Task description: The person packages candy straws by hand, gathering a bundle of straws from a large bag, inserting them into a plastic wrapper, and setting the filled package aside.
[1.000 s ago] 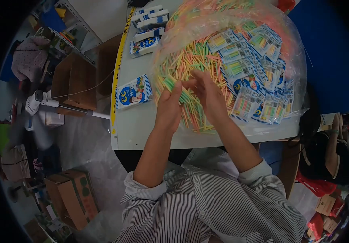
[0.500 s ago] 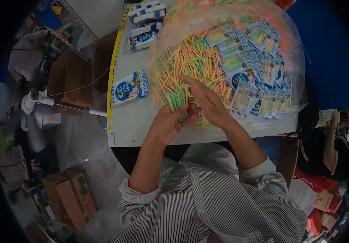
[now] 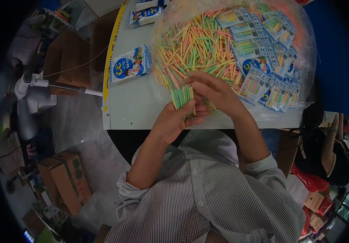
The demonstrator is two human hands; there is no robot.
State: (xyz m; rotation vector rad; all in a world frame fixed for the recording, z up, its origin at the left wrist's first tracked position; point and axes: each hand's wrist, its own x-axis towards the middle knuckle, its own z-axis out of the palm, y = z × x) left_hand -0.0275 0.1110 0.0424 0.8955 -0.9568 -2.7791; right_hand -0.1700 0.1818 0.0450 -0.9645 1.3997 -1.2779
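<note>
Grey floor (image 3: 97, 162) shows around a white table (image 3: 140, 97), with an open cardboard box (image 3: 67, 184) toward 8 o'clock from the middle of the view and more brown boxes (image 3: 67, 52) toward 10. Yellow tape (image 3: 108, 73) with dark marks runs down the table's 10 o'clock edge, and a white pole (image 3: 91, 92) points at that edge from 9 o'clock. Another person (image 3: 324, 158) is partly seen toward 4 o'clock, below a blue surface (image 3: 340, 60) toward 2. Near the centre, just past the table's near edge, the wearer's left hand (image 3: 172, 119) is closed around a bundle of sticks (image 3: 182, 97), mostly green and yellow, with the thumb across the front and the fingers behind. Just to its 2 o'clock, the right hand (image 3: 217, 93) is half open, fingers bent toward the bundle's upper end; whether they touch it cannot be told. Toward 12 o'clock spreads a heap of loose sticks (image 3: 198, 44) in green, yellow and pink, with clear plastic (image 3: 307, 48) around it. Several printed packets (image 3: 255, 62) lie overlapping on the heap toward 2 o'clock. One blue-and-white packet (image 3: 131, 62) lies apart toward 11.
</note>
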